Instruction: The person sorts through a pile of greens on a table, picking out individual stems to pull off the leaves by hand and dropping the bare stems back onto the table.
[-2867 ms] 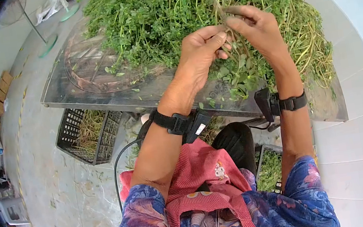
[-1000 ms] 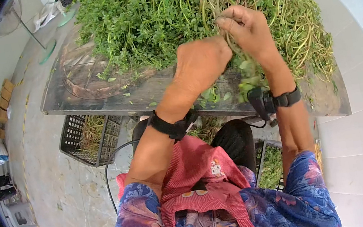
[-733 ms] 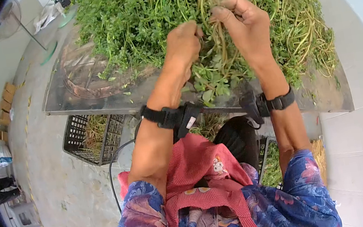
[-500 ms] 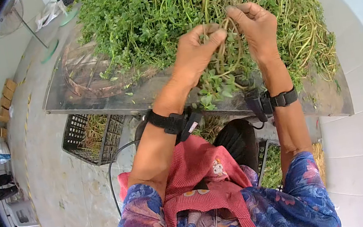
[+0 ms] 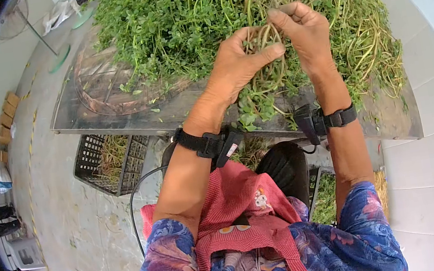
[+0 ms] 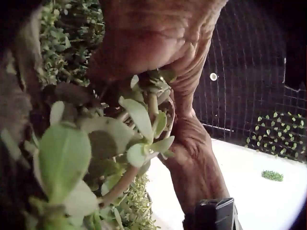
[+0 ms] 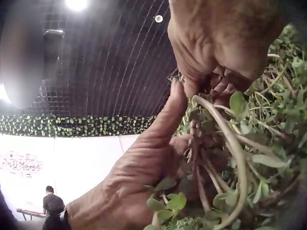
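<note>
A small bunch of purslane (image 5: 270, 79), with brownish stems and fleshy oval leaves, hangs leaf-end down between my hands, over the table's front edge. My left hand (image 5: 239, 61) holds it from the left, thumb across the front and fingers curled behind the stems. On the upper right, my right hand (image 5: 305, 30) pinches the stem ends between thumb and fingertips. In the right wrist view the purslane stems (image 7: 235, 148) arch down past the left thumb. Leaves (image 6: 64, 160) fill the foreground of the left wrist view. Beyond my hands rises a big purslane heap (image 5: 172, 29).
The dark wooden table (image 5: 167, 109) has scattered leaves along its front. Under it stand a black crate (image 5: 110, 161) of stems and another crate (image 5: 323, 198) of greens. A fan (image 5: 42, 38) is at the back left. A person (image 7: 53, 201) is in the distance.
The left hand has gone from a fist by the stems, out to the left, and back round the bunch with its thumb extended. The right hand shifts slightly, still pinching the stem ends.
</note>
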Demonstrator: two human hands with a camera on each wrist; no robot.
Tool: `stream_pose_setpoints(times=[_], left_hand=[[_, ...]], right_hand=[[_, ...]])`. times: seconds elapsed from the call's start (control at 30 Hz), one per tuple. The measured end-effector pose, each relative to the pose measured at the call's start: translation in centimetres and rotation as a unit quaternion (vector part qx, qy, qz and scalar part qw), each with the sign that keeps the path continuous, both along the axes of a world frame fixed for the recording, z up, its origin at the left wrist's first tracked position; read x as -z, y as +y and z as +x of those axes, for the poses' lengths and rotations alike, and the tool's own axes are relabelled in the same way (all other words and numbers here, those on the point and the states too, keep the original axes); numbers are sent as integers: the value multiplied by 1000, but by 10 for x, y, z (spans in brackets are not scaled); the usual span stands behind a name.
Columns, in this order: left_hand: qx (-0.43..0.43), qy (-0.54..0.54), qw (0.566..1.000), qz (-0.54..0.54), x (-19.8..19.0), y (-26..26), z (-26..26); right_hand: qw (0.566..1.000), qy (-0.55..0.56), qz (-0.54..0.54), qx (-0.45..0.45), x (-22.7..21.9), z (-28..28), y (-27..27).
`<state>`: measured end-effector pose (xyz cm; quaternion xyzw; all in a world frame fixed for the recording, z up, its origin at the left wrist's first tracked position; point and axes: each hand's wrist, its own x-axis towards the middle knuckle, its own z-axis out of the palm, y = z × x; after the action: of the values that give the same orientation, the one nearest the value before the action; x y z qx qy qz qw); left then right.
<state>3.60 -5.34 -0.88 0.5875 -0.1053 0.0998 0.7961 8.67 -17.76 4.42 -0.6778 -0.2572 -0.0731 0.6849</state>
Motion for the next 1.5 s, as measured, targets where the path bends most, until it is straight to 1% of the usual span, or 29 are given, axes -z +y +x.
stream_pose_setpoints(times=[0.07,0.1,0.17,0.2,0.27,0.3,0.37,0.4,0.47,0.6,0.67,0.7,0.77,0.8,0.87,1.0,1.07,1.1,1.17,1.2,1.23,1.27,1.3,1.33,1.37,1.4,1.43,1.47,1.5], left_hand=[[1,-26,999,26,-2,0,-2],[1,-26,999,26,-3,0,-3],[11,30,999,38,-4,1,-4],[11,31,999,38,-2,1,-4],[12,-4,1000,24,1,0,-2],[13,-4,1000,24,-1,1,-3],[56,47,997,13,-6,3,-7],[55,47,997,14,-5,3,-6],[89,13,995,30,-3,3,-4],[110,7,992,63,-2,4,-2],[132,10,991,2,0,2,-1],[132,10,991,3,-2,1,-2],[153,18,986,-57,-6,0,-4],[153,17,987,-55,-9,-2,-7],[173,44,975,-133,-13,-8,-12],[196,74,967,-145,-12,-4,-11],[247,88,957,-124,-10,-4,-11],[247,89,957,-124,-10,-5,-10],[177,60,982,34,-10,-11,-9],[179,61,981,33,-6,-14,-7],[62,-96,972,204,-2,-18,-4],[-59,-245,898,361,2,-20,-3],[-73,-240,880,402,1,-22,-6],[-70,-238,883,400,-8,-24,-10],[-16,-203,811,549,-17,-27,-14],[42,-162,713,681,-20,-31,-19],[53,-161,714,679,-15,-32,-18],[4,-206,771,603,-9,-29,-12],[-49,-245,818,519,-5,-24,-6]], right_hand=[[1000,-13,2,2,0,-3,3],[1000,-19,-24,5,0,-5,3],[997,-35,-71,16,1,-3,2],[997,-35,-70,16,1,-4,1],[999,-26,-36,14,0,-5,0],[999,-26,-36,14,2,-4,-1],[997,27,60,-27,6,-4,-1],[997,27,60,-27,7,-5,0],[986,73,128,-83,8,-7,1],[973,101,174,-113,7,-10,3],[958,121,210,-149,9,-8,0],[958,121,212,-149,12,-6,-2],[939,123,272,-173,16,-1,-3],[938,122,273,-174,15,-1,-3],[931,139,287,-178,13,-4,-4],[916,145,322,-189,7,-6,0],[886,167,356,-245,7,-4,0],[886,167,356,-244,5,-3,-2],[895,202,268,-295,-3,-1,-9],[895,202,268,-294,-7,1,-13],[906,215,185,-314,-12,2,-17],[910,227,102,-331,-16,2,-20],[909,236,73,-336,-19,-2,-22],[909,240,73,-333,-22,-2,-25],[909,260,-64,-318,-24,0,-28],[891,278,-199,-299,-24,1,-32],[913,216,-272,-216,-21,-1,-35],[913,224,-269,-211,-24,2,-46],[952,163,-184,-181,-32,9,-61]])
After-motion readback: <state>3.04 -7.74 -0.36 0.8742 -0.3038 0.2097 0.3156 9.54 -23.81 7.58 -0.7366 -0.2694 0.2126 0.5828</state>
